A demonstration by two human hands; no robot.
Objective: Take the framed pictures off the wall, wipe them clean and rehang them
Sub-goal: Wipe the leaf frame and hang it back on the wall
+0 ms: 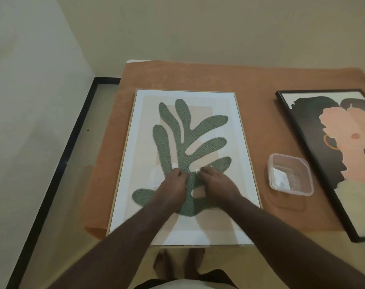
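On leaf picture (183, 163), curled fingers (177, 173).

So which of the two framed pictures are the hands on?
The light-framed green leaf picture; both hands, left hand and right hand, rest on it. The black-framed picture lies untouched.

framed pictures (185, 130): 2 | plastic container (290, 174): 1 | orange cloth (256, 84): 1 | hands (173, 188): 2

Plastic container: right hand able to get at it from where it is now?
Probably yes. The plastic container sits open-topped on the orange cloth, just right of the right hand, with only the picture's frame edge between them.
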